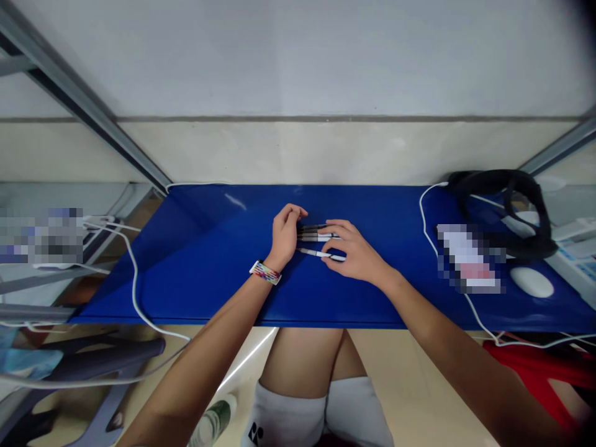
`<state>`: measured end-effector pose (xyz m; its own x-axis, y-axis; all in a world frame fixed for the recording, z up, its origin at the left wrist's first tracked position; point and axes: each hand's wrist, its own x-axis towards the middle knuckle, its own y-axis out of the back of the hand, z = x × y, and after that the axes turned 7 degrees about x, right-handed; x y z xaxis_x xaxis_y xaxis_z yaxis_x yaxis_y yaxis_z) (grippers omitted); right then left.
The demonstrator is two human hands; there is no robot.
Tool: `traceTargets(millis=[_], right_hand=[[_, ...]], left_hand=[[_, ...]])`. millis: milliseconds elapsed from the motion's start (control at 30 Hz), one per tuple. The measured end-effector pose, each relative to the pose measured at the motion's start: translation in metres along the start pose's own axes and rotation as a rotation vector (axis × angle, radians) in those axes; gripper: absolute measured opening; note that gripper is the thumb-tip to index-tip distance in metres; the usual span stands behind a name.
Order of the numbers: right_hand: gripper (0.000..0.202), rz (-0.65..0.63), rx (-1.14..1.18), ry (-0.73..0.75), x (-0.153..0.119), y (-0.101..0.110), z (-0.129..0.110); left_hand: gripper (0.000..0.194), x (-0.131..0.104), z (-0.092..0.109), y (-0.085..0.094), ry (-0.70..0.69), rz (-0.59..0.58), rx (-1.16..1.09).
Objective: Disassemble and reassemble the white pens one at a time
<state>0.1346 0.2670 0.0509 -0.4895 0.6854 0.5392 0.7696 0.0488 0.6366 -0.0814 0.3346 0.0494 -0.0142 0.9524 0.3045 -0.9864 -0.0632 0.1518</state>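
Standing on edge mid-frame, the loosely curled left hand sits beside the left ends of the dark pens; its grip I cannot tell. Thumb and fingers apart, the right hand arches over their other ends and a white pen. Uneven pressure could roll that pen askew across the glossy blue table.

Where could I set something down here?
The blue table is bare left of the left hand and between the right hand and thin white cable. Crowded: slim black-and-white pens between the hands; black looped strap at far right.
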Motion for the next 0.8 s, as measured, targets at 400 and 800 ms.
traceTargets(millis=[400,800], right_hand=[[0.01,0.244,0.006,-0.09,0.01,0.003,0.004],[0.01,0.361,0.086,-0.334,0.016,0.014,-0.001]], left_hand=[[0.031,-0.016,0.024,0.003,-0.098,-0.194,0.023],[0.019,-0.019,0.021,0.003,-0.104,-0.198,0.018]])
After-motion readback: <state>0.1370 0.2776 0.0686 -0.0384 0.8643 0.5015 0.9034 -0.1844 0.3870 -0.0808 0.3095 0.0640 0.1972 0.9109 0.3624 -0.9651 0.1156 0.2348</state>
